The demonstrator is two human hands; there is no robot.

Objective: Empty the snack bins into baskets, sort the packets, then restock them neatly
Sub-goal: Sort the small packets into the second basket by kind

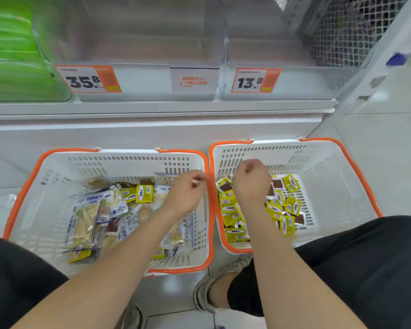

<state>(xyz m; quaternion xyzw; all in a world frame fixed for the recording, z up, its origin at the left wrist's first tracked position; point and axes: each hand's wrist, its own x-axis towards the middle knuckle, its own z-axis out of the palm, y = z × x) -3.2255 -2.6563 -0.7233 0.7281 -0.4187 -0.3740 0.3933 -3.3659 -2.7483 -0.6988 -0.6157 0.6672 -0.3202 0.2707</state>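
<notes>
left grip (188, 191), right grip (252, 181) curled over baskets (119, 154) (floor (389, 162) tiled).

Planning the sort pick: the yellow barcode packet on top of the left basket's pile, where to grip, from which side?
Probably pinch the yellow flat square packet by its top edge, coming straight down. It lies label-up on the clear packets with nothing over it, and the walls of the white slotted plastic basket rule out a side approach. The left hand is nearest.

We see orange rims on the white slotted plastic left basket (119, 162) and right basket (323, 162), small yellow packets (293, 206), and black numerals on orange-and-white price tags (86, 79).
</notes>
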